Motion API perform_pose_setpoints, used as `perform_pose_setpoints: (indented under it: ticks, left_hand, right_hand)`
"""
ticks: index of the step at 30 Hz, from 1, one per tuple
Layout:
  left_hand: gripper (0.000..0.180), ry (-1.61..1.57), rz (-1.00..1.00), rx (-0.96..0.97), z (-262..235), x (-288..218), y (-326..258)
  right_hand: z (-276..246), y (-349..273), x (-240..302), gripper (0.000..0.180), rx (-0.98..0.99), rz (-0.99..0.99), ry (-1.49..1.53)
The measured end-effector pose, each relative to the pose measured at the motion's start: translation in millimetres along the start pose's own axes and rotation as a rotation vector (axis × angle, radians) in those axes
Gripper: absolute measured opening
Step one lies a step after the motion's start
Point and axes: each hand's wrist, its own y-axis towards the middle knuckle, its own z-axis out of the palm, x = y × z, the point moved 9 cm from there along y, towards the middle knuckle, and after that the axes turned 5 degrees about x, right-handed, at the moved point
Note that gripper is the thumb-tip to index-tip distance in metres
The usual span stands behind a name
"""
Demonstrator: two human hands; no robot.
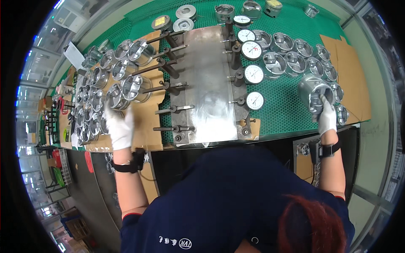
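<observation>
My right hand [327, 117], in a white glove, grips a silver metal piston [310, 90]. The piston is tilted, with its hollow side toward my fingers, over the right group of pistons [295, 63] on the green mat. On the left, my gloved left hand [121, 128] is at the near edge of another piston [117, 96], by the rows of pistons on cardboard. Its fingers are smeared by motion, and I cannot tell whether they hold that piston.
Between my hands lies a flat metal plate [211, 92], flanked by dark clamp posts [168, 67] and several round dial gauges [254, 74]. More pistons [225, 13] stand along the back. Cardboard [348, 80] lies at the right; the table's front edge is close to my body.
</observation>
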Motion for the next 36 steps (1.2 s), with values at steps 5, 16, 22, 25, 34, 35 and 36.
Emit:
perform_pose_setpoints:
  ticks: [5, 16, 22, 25, 34, 35, 36]
  left_hand:
    - [0.078, 0.572, -0.197, 0.174, -22, 93, -20]
    - [0.048, 0.505, -0.408, 0.36, -17, 108, -17]
    - [0.046, -0.317, -0.769, 0.331, -25, 37, -54]
    - [0.04, -0.81, -0.744, 0.338, -19, -53, -60]
    - [0.033, -1.478, -0.628, 0.887, 46, -198, -75]
    - [0.033, -1.429, -0.624, 0.848, 50, -195, -74]
    - [0.033, -1.375, -0.62, 0.803, 50, -192, -74]
  right_hand:
    - [-91, 146, -130, 0.028, -0.037, 0.412, 0.001]
    - [-78, 147, -134, 0.051, -0.146, 0.122, 0.232]
    - [43, -11, 12, 0.054, 0.175, -0.284, -0.004]
    - [149, -91, 64, 0.037, 0.708, -0.45, -0.216]
    - [263, -140, 118, 0.059, 1.013, -0.585, 0.012]
    - [263, -135, 125, 0.058, 0.955, -0.292, 0.267]
    - [256, -123, 129, 0.053, 0.861, -0.352, 0.307]
